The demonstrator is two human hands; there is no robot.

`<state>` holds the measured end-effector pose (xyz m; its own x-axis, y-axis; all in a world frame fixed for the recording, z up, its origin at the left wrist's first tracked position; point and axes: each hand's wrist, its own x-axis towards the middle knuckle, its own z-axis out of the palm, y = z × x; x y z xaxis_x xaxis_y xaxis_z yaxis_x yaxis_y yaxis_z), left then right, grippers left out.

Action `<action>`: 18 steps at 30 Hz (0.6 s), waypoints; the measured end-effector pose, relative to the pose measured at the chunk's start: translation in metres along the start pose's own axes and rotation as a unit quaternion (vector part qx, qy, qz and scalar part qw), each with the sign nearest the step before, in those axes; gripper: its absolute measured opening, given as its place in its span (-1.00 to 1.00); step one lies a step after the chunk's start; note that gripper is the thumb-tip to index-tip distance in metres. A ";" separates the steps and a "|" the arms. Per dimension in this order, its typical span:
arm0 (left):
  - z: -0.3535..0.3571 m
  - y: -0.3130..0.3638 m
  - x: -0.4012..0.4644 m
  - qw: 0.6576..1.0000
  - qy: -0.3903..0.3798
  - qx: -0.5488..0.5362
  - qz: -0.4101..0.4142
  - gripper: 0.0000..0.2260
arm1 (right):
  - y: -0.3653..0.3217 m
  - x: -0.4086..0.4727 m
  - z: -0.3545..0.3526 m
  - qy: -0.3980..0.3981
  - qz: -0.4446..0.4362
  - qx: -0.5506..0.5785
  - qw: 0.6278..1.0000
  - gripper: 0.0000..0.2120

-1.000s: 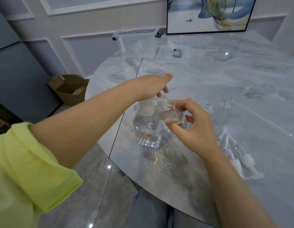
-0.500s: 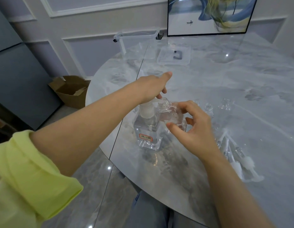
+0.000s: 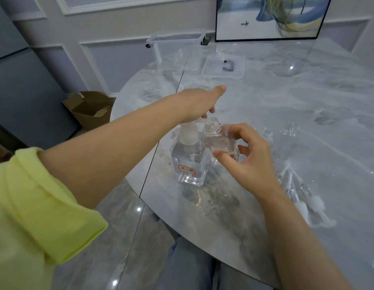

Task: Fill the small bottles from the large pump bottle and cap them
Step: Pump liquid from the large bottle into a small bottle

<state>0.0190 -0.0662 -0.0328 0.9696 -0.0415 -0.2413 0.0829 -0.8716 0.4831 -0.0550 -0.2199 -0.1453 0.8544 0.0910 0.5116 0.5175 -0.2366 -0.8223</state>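
Note:
A large clear square pump bottle (image 3: 189, 162) with a white pump and a red-edged label stands near the table's front left edge. My left hand (image 3: 199, 103) lies flat on top of its pump head, fingers straight. My right hand (image 3: 246, 158) grips a small clear glass bottle (image 3: 219, 141), tilted, with its open neck right under the pump spout. Three more small clear bottles (image 3: 267, 132) stand on the table beyond my right hand. Several white spray caps with tubes (image 3: 303, 197) lie to the right.
The round marble table (image 3: 286, 101) carries a clear plastic box (image 3: 177, 49) and its lid (image 3: 223, 66) at the back. A framed picture (image 3: 271, 17) leans on the wall. An open cardboard box (image 3: 89, 109) sits on the floor at left.
The pump head sits slightly lower under my left hand than before. My right hand keeps the small bottle at the spout, barely shifted.

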 end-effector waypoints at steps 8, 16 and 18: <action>0.002 0.001 0.000 1.000 -0.008 -0.011 -0.014 -0.35 | 0.000 0.000 0.000 -0.003 -0.002 -0.003 1.000 -0.70; -0.005 0.002 -0.004 1.000 0.004 -0.015 -0.004 -0.34 | -0.005 -0.001 0.000 0.006 -0.006 0.008 1.000 -0.69; -0.004 0.002 -0.003 1.000 0.004 -0.018 -0.007 -0.34 | -0.004 -0.001 0.000 0.007 -0.007 0.006 1.000 -0.71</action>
<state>0.0174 -0.0657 -0.0281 0.9700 -0.0251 -0.2418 0.1048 -0.8543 0.5091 -0.0575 -0.2191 -0.1429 0.8463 0.0798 0.5267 0.5301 -0.2237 -0.8179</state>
